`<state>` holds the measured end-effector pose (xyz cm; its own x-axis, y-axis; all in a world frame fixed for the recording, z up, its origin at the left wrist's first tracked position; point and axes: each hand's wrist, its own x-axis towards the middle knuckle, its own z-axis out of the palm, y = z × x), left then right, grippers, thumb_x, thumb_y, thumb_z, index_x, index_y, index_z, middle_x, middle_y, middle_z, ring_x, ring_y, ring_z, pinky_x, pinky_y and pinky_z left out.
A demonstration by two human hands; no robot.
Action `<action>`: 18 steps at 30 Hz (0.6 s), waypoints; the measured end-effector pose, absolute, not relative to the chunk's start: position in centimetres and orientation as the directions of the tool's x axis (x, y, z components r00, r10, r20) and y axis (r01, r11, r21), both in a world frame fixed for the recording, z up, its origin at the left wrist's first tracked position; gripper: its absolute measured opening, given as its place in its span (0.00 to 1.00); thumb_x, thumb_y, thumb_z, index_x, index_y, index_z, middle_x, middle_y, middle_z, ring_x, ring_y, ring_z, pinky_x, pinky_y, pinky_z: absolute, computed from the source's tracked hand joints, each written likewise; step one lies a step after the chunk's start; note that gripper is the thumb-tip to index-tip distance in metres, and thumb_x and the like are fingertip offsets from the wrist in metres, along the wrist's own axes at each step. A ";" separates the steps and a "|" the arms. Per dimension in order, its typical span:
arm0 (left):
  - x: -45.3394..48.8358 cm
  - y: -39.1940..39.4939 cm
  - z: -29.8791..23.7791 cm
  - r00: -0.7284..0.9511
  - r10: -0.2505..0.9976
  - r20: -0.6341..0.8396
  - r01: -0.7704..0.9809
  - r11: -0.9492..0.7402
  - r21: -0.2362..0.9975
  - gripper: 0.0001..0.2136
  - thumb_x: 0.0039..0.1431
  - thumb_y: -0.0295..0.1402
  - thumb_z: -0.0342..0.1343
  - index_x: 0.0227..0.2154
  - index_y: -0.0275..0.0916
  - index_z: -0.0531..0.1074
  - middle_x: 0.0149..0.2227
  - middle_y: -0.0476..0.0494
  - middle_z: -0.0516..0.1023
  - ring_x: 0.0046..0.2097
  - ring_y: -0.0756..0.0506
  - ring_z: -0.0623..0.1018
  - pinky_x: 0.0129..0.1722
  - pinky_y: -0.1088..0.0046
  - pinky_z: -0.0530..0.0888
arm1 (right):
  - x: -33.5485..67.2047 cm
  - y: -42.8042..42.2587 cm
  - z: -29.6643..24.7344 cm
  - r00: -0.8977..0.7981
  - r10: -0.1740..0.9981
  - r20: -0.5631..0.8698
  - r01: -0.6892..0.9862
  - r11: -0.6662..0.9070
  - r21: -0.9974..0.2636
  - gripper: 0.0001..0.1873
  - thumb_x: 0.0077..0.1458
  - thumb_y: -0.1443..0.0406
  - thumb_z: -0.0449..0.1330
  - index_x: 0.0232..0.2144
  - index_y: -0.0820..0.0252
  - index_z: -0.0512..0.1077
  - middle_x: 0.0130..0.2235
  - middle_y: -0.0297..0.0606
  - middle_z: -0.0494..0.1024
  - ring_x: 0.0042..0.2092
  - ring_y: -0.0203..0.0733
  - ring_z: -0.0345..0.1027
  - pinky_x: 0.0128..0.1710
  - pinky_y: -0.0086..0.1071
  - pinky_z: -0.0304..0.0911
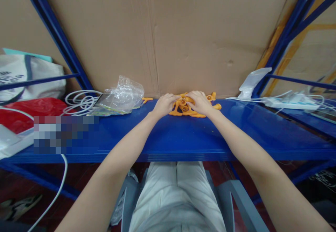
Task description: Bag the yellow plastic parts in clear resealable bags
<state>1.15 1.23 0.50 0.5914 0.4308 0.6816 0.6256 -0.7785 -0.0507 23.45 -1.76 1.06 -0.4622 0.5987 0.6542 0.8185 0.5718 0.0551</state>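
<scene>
Several orange plastic parts (185,110) with round, cup-like openings lie bunched at the back of the blue shelf. My left hand (165,106) is at the left side of the bunch, its fingers curled onto an orange plastic part. My right hand (200,103) reaches over the bunch from the right, thumb and fingers closed around an orange part. Both hands hide some of the pieces, so which parts are joined is unclear. More orange pieces (217,106) stick out beyond my right hand. A small orange T-shaped piece (147,99) with a short chain lies further left.
Clear plastic bags (123,93) and a coiled white cable (82,102) lie to the left, near a red bag (34,113). A white power strip (291,102) with cables sits right. Cardboard (196,39) closes the back, between blue posts (56,32).
</scene>
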 end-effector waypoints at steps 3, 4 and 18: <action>1.1 1.3 0.5 0.590 0.434 0.681 0.624 -0.780 -0.044 0.20 0.61 0.23 0.46 0.51 0.39 0.76 0.40 0.40 0.80 0.44 0.44 0.75 0.47 0.65 0.73 | 23.5 -1.9 1.2 -0.464 0.598 0.654 0.817 0.574 0.055 0.17 0.60 0.65 0.53 0.51 0.58 0.72 0.48 0.48 0.76 0.51 0.54 0.66 0.51 0.47 0.57; 1.1 1.3 0.5 0.590 0.435 0.680 0.625 -0.780 -0.044 0.20 0.61 0.23 0.46 0.51 0.39 0.76 0.40 0.40 0.80 0.44 0.44 0.75 0.47 0.65 0.73 | 23.5 -1.9 1.2 -0.463 0.602 0.651 0.819 0.571 0.054 0.17 0.60 0.65 0.54 0.51 0.58 0.72 0.48 0.48 0.76 0.52 0.54 0.66 0.51 0.47 0.57; 1.0 1.1 0.7 0.561 0.475 0.678 0.651 -0.759 -0.008 0.18 0.64 0.25 0.46 0.51 0.39 0.76 0.41 0.40 0.80 0.43 0.44 0.76 0.47 0.66 0.72 | 24.5 -2.1 1.9 -0.379 0.653 0.656 0.869 0.495 0.009 0.17 0.59 0.65 0.53 0.49 0.57 0.73 0.48 0.47 0.76 0.53 0.54 0.65 0.53 0.49 0.55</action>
<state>1.01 1.08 0.72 0.5611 0.4748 0.6781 0.6513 -0.7588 -0.0076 24.51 -2.10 1.91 -0.3790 0.6527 0.6560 0.8688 0.4951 0.0095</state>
